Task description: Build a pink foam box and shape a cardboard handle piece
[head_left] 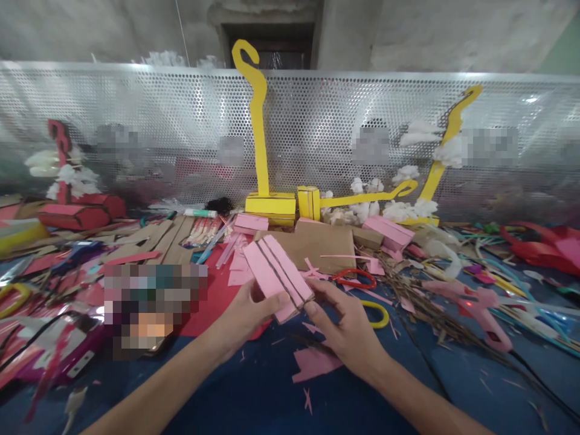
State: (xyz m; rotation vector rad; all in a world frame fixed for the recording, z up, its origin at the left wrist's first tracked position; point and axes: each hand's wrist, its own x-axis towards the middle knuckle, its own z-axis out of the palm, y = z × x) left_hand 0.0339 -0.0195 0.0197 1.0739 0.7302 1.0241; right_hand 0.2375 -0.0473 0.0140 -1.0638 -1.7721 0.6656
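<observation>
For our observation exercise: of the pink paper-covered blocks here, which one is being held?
The pink block at centre front, between left hand and right hand; the others lie farther back.

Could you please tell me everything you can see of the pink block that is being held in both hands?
The pink block is a long, flat, box-like piece, apparently cardboard covered in pink paper, with two dark seams running along its top face. It is held tilted above the blue table, its far end pointing up and to the left. The left hand holds its near end from below, thumb across the edge; the right hand pinches its near right corner. Nothing else touches it.
</observation>
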